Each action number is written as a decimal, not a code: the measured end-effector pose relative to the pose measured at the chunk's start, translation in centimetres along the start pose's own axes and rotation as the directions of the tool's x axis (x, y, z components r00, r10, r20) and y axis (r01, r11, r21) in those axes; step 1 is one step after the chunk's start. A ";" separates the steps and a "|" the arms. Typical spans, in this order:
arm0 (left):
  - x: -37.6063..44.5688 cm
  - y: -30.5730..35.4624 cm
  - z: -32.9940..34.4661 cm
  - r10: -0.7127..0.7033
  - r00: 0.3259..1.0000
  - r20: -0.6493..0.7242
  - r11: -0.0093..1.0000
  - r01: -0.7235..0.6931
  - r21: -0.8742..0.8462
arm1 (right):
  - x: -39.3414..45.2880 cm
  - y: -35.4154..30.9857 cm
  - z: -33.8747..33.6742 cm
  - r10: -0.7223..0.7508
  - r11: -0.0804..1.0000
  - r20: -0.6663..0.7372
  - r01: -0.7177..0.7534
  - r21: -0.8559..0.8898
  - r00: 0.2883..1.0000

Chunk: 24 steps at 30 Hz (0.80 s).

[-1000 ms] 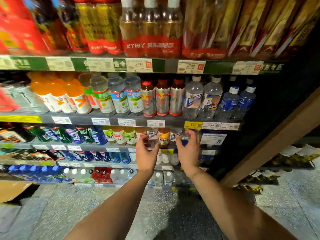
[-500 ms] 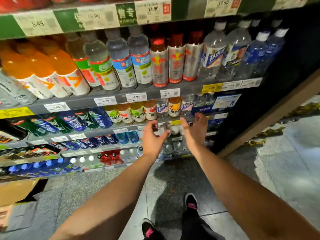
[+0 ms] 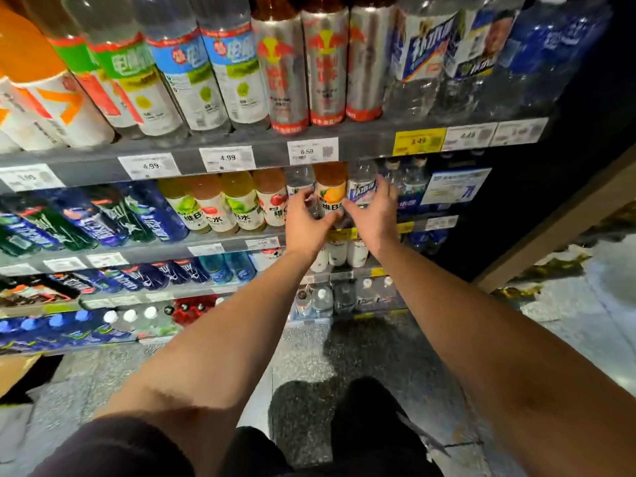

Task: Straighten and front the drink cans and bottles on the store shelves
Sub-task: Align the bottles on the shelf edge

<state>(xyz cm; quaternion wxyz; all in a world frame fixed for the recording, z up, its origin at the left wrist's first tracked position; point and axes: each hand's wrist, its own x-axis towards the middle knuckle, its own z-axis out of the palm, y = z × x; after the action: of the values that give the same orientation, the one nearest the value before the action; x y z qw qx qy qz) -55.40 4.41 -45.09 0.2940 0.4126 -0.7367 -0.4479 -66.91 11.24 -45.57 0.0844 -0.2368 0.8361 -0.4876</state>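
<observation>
On the second shelf (image 3: 220,244) a row of small drink bottles stands upright. An orange-labelled juice bottle (image 3: 331,189) is between my two hands. My left hand (image 3: 306,223) reaches in from below, its fingers curled round the clear bottle (image 3: 300,179) left of the juice bottle and its thumb at the juice bottle's base. My right hand (image 3: 373,215) wraps round the clear bottle with a blue and white label (image 3: 361,187), thumb on its left and fingers on its right. The lower halves of both bottles are hidden behind my hands.
The shelf above (image 3: 261,149) carries tall silver and red bottles (image 3: 325,63), green and blue labelled bottles and price tags. Dark blue and green bottles (image 3: 103,218) lean at the left. Lower shelves hold more bottles. A wooden frame (image 3: 550,222) borders the rack's right side.
My head has moved closer and lower to the rack. Both hands rose from below the shelf edge onto the second-shelf bottles and closed round them.
</observation>
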 end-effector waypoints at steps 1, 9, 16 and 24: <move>0.4 -0.1 0.6 0.003 1.000 0.009 1.000 -0.003 0.004 | 0.4 0.2 0.3 -0.011 1.000 0.008 0.011 -0.010 1.000; 3.8 -0.6 3.1 0.015 0.999 0.050 0.989 -0.022 0.144 | 3.1 1.5 1.2 -0.038 0.989 0.034 0.042 -0.142 0.999; 4.9 0.0 3.4 -0.030 1.000 -0.004 0.996 0.030 0.090 | 3.7 1.3 1.5 -0.012 0.995 -0.026 0.010 -0.096 1.000; 3.5 -0.4 3.6 0.036 0.996 -0.086 0.999 -0.034 0.029 | 1.8 2.1 0.9 -0.034 0.991 -0.090 0.045 0.124 0.995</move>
<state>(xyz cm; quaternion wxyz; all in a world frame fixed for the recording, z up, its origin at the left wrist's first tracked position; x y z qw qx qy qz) -59.84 2.73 -46.80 0.3278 0.4226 -0.7364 -0.4142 -68.84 10.54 -47.70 0.0530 -0.2259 0.8017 -0.5509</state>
